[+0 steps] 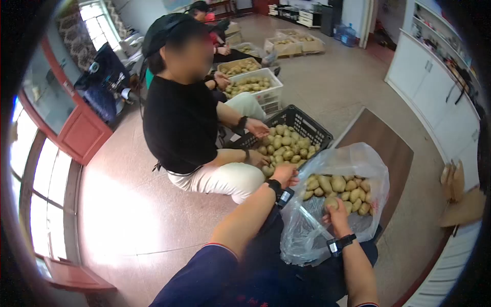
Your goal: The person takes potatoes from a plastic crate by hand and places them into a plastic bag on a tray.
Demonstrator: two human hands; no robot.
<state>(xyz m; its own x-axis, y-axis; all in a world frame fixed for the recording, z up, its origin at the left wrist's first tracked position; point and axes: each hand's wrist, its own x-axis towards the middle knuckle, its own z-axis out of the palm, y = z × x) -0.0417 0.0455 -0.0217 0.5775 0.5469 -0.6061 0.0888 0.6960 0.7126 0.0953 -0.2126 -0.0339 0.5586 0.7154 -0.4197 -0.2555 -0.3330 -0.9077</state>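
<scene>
My right hand (337, 217) grips a greenish-brown kiwifruit (331, 203) over the opening of a clear plastic bag (365, 159). Several more kiwifruit (353, 192) lie inside this bag, which rests by my lap. My left hand (285, 175) is between the bag and a black plastic crate (313, 125), its fingers curled; what they hold, if anything, is hidden. Loose kiwifruit (283, 144) fill much of the crate. Both my wrists wear black bands with small devices.
A co-worker in black (180, 123) sits at my left, both hands at the crate. Beyond are a white crate (273, 92) of similar fruit, boxes (286, 47) and other seated people. A brown board (376, 130) lies behind the bag; white cabinets (424, 77) line the right.
</scene>
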